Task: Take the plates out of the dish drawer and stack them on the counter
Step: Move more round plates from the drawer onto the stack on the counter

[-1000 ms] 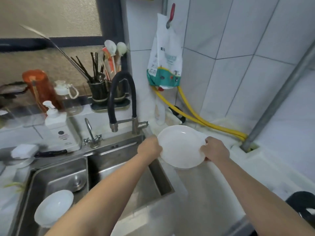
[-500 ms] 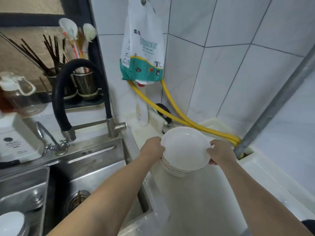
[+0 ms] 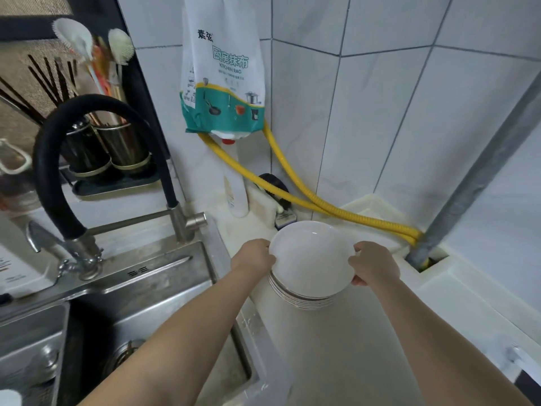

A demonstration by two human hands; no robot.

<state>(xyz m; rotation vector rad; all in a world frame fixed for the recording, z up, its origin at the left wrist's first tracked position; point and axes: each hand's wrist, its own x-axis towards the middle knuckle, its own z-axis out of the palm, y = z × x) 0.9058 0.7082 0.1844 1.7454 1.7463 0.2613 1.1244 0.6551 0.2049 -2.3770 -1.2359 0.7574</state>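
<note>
Stacking step in hand — left hand (image 3: 254, 257) and right hand (image 3: 372, 266) grasp opposite rims of the round white plate (image 3: 311, 259) atop the gold-rimmed plate stack (image 3: 298, 297) on the pale counter (image 3: 336, 347), right of the sink — next move, by judgement: seat it squarely, then release.

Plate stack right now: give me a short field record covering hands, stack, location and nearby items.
left hand: gripping top plate's left rim
right hand: gripping its right rim
top plate: white, on or just above the stack; contact unclear
plate stack: several white plates
location: counter, right of sink
behind: yellow hose
</note>
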